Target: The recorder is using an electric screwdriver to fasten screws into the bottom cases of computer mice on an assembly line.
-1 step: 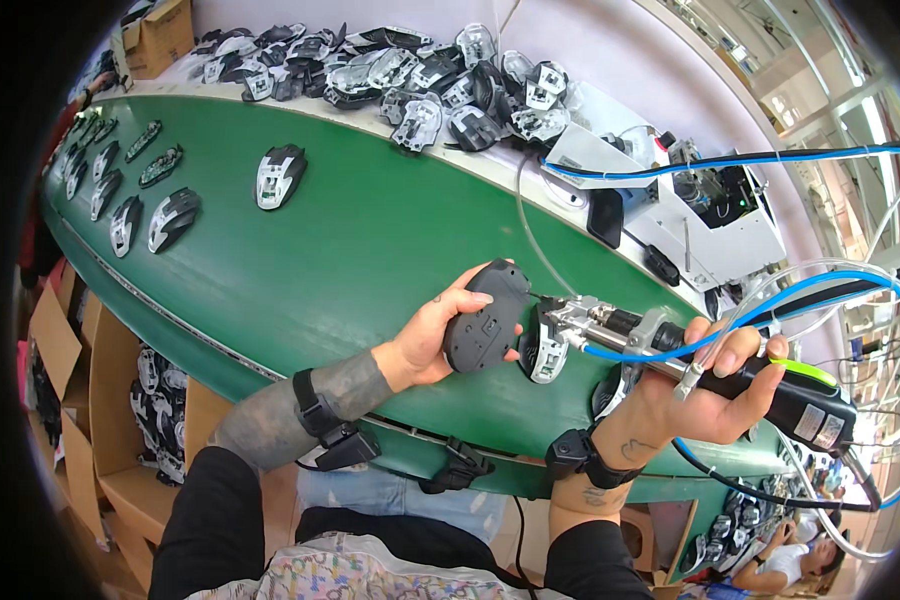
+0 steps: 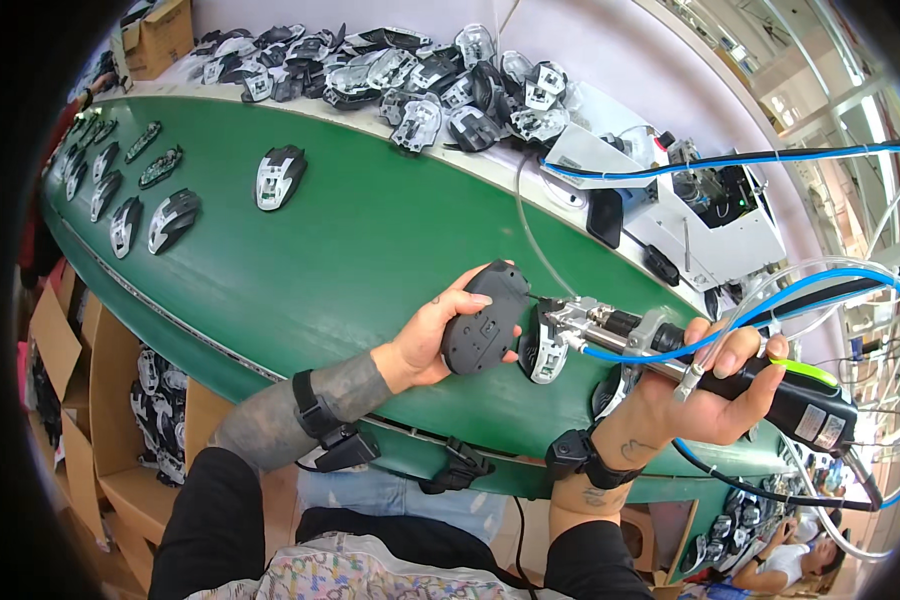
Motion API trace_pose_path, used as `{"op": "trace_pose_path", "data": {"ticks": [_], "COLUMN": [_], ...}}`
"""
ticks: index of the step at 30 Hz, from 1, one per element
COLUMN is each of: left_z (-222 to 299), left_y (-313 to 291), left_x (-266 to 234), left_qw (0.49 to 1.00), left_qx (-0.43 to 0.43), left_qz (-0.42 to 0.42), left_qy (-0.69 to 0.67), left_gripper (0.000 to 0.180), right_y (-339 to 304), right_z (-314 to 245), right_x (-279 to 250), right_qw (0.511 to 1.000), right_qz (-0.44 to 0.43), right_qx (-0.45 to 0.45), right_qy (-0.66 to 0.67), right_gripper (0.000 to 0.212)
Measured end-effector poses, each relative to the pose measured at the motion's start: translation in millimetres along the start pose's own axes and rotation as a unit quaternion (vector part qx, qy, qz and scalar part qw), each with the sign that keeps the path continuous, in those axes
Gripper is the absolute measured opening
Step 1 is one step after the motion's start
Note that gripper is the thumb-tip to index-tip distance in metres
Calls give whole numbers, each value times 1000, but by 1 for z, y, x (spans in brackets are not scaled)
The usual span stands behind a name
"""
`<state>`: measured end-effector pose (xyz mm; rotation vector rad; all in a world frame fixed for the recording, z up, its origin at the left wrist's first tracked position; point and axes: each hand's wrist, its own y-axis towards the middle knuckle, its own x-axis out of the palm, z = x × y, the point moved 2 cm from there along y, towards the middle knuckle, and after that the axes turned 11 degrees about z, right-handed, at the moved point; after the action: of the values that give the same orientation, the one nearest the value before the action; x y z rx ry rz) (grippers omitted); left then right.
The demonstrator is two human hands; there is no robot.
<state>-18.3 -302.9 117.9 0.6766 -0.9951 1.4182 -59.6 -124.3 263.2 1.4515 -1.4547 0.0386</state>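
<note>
My left hand [image 2: 432, 338] grips the matte-black, oval plastic mouse [image 2: 488, 318] between thumb and fingers, above the green work surface [image 2: 370, 250]. My right hand [image 2: 715, 395] grips the black, cylindrical power screwdriver [image 2: 815, 408]. Expect a light, stiff, fairly smooth body; hold by the rim. Its recessed underside faces up.

Your long green desk [image 2: 390, 230] carries several black-and-silver, mouse-shaped plastic shells [image 2: 281, 178] and, toward your left, slim green-and-black pieces [image 2: 160, 167].
</note>
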Motion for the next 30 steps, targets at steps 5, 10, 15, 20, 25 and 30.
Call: {"op": "trace_pose_path", "data": {"ticks": [5,10,15,20,25,30], "left_z": [2,-1,-7,-9,-13,-13], "left_y": [1,6,9,4,4,5], "left_x": [2,-1,-5,-2,-4,-5], "left_qw": [1000,998,998,999,999,998], "left_qx": [-5,21,1,-22,-43,-52], "left_qz": [-21,65,68,39,21,13], "left_qy": [1,1,14,18,24,16], "left_gripper": [53,49,50,51,51,52], "right_y": [2,5,7,2,-2,-4], "right_z": [-4,-15,-17,-7,-3,-5], "right_x": [1,-2,-14,1,4,5], "right_qw": [1000,1000,998,999,1000,1000], "right_qz": [-2,9,-25,-10,6,3], "right_qx": [-14,-24,-8,-1,3,-4], "right_qy": [-7,12,54,53,20,13], "right_gripper": [27,27,30,28,26,25]}}
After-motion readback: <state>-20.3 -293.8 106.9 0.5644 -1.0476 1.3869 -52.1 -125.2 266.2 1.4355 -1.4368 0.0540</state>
